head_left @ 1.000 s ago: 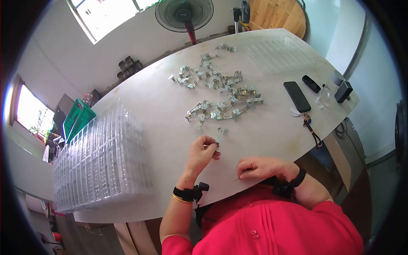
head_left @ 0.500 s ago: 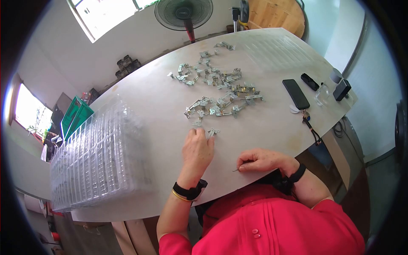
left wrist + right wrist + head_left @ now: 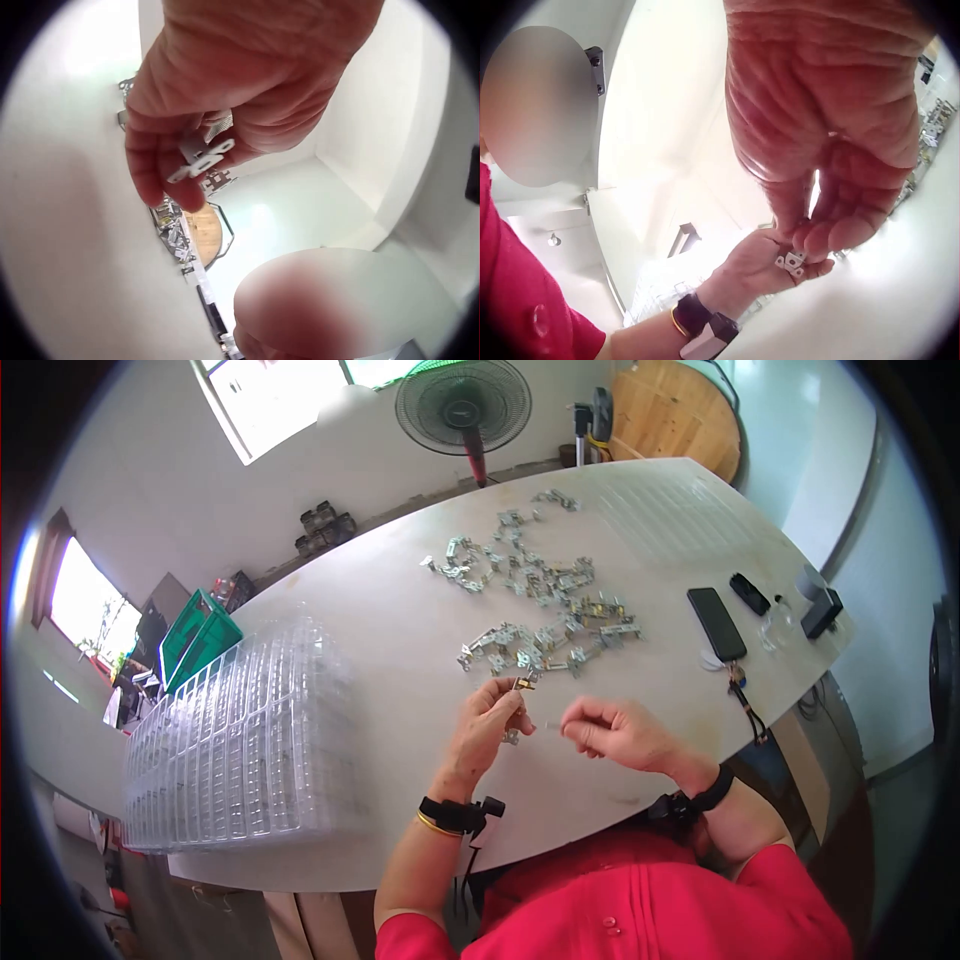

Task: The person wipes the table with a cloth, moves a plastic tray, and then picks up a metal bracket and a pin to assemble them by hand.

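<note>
My left hand [image 3: 482,730] grips a metal hinge [image 3: 525,683] just in front of the hinge pile, with ends of it sticking out past the fingers. In the left wrist view the hinge's pierced plate [image 3: 202,159] shows below the curled fingers. The right hand [image 3: 625,735] is close by on the right, thumb and forefinger pinching a thin, small piece [image 3: 552,726] that points toward the left hand; its kind cannot be made out. From the right wrist, the winged plate [image 3: 793,262] of the hinge appears just beyond the right fingertips.
Many similar hinges [image 3: 545,575] lie heaped across the table's middle. Stacked clear plastic trays [image 3: 240,740] stand at the left, and another clear tray [image 3: 665,510] lies at the far right. A phone [image 3: 717,623] and small black items are on the right side.
The left hand reached forward to the table by the pile, then came back holding a hinge. The right hand has risen from the table edge and moved forward toward it.
</note>
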A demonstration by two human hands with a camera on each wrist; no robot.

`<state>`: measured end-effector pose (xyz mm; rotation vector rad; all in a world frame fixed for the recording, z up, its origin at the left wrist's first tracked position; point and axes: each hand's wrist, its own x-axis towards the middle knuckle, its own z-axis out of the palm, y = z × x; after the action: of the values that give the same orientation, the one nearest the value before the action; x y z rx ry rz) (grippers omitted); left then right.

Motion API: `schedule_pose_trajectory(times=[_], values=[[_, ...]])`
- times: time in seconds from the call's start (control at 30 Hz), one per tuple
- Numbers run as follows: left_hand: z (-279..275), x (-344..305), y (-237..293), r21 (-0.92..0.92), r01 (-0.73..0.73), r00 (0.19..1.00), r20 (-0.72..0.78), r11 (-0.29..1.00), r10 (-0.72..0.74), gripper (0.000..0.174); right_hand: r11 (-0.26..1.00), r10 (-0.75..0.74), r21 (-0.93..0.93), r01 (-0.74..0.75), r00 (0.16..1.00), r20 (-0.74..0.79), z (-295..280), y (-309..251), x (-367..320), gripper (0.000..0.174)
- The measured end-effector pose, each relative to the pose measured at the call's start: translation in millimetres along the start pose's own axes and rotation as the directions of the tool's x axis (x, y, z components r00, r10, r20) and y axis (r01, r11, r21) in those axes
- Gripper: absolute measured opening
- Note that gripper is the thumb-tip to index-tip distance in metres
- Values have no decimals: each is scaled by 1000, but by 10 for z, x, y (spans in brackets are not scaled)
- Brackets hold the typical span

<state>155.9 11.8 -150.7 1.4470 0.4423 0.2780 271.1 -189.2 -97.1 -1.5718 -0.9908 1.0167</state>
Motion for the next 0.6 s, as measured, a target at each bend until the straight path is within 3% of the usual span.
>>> schedule_pose_trajectory(times=[0.03, 0.07, 0.1, 0.17, 0.37, 0.53, 0.6], values=[[-19, 9, -42, -205, -1, 999, 38, 979, 9, 24, 997, -38, 61, 45, 993, -116, -10, -65, 75, 13], [-35, 29, -94, -401, 11, 997, 77, 916, 21, 23, 997, -36, 60, 42, 994, -106, -21, -119, 153, 13], [-47, 48, -152, -445, 26, 998, 65, 895, 3, 25, 994, -110, 9, 113, 981, -161, -27, -161, 231, 12], [-74, 34, -173, -479, 48, 996, 89, 876, -6, 28, 980, -199, -73, 187, 952, -233, -7, -229, 370, 10], [-194, 8, -164, -564, 42, 998, 63, 825, -8, 35, 930, -281, -300, 213, 938, -204, -53, -273, 811, 9], [-212, -1, -160, -564, 6, 999, -25, 826, -24, 34, 920, -258, -341, 192, 953, -160, -25, -266, 1017, 9], [-207, -15, -136, -477, -11, 997, -78, 879, -30, 32, 919, -266, -337, 206, 953, -143, -10, -248, 1056, 8]])
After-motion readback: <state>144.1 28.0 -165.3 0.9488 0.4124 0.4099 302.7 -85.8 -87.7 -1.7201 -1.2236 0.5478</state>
